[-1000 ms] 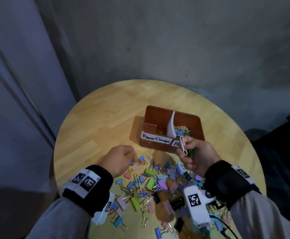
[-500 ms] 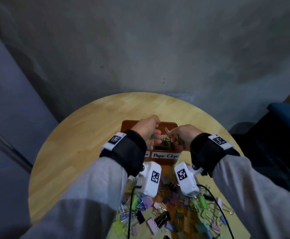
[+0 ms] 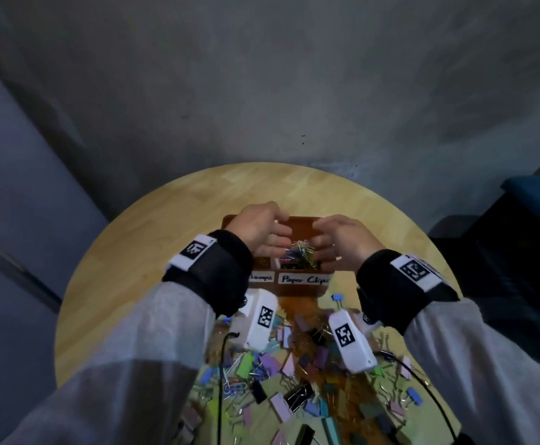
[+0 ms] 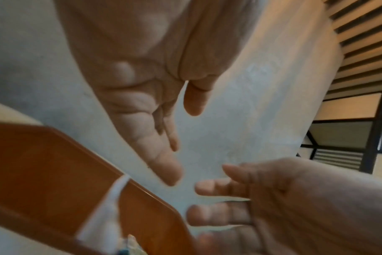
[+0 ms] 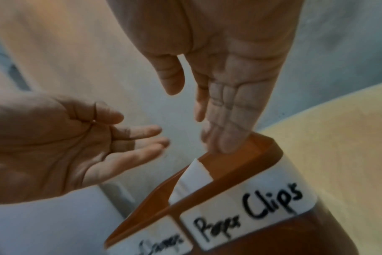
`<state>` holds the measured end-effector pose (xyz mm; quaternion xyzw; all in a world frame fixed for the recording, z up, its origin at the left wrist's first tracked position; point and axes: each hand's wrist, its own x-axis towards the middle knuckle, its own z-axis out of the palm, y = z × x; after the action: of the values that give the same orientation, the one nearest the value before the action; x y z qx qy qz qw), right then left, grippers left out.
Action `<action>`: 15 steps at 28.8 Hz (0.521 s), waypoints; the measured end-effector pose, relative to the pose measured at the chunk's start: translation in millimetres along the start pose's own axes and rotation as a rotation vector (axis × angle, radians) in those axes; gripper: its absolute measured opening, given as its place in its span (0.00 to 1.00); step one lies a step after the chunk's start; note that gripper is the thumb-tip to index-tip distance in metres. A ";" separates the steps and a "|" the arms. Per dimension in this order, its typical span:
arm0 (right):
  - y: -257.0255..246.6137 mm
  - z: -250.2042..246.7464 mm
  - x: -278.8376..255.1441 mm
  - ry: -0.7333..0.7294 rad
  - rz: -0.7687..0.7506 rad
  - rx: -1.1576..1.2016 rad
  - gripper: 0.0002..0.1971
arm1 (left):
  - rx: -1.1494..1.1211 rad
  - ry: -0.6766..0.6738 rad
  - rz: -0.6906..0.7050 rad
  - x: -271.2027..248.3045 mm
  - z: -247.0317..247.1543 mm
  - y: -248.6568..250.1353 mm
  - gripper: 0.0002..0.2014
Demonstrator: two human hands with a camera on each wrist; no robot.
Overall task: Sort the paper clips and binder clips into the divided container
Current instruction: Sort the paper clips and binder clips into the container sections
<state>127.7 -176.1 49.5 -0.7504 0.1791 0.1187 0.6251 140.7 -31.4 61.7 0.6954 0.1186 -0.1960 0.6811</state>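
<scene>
Hands first: the left hand (image 3: 256, 231) and the right hand (image 3: 342, 240) hover side by side over the divided container (image 3: 304, 224), fingers spread and relaxed, gripping nothing in either wrist view. The left hangs over the compartment whose label is partly hidden, the right over the one labelled "Paper Clips" (image 3: 304, 279), with its fingertips (image 5: 227, 143) at the container's far rim.

Below them a tangle of coloured paper clips (image 3: 299, 253) fills the right-hand compartment, set off from the left one by a white divider (image 5: 192, 179). Whether the left compartment holds any binder clips cannot be told, since the left hand covers it.

This looks like the end of a drop. Doing it well means letting go low over the right section, so nothing springs across the divider, then lifting straight up before pulling back, as the walls stand close under both palms.

Toward the person, a large mixed pile of binder clips (image 3: 297, 395) and paper clips covers the near part of the round wooden table (image 3: 153, 239); much sorting remains. Bare wood lies left and beyond the container, giving room to sweep, but the near right rim sits close to the pile, where loose clips could slide off.
</scene>
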 end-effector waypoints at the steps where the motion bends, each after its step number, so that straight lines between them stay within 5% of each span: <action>1: 3.9 2.4 -6.5 -0.008 -0.038 -0.031 0.06 | 0.051 0.048 0.041 -4.2 -12.1 -3.8 0.11; 7: 33.8 38.5 -32.4 -0.148 -0.207 -0.367 0.11 | 0.614 0.415 0.252 -10.7 -104.6 -52.1 0.09; 11: 48.6 67.4 -32.7 -0.204 -0.191 -0.515 0.11 | 1.112 0.270 0.140 -2.3 -141.4 -85.7 0.10; 15: 53.2 85.5 -28.6 -0.210 -0.239 -0.751 0.09 | 1.332 0.140 0.059 8.9 -145.0 -101.8 0.08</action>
<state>83.4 -97.0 -2.9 -0.9258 -0.0300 0.1784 0.3318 120.8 116.3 -34.6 0.9813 -0.0027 -0.1629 0.1023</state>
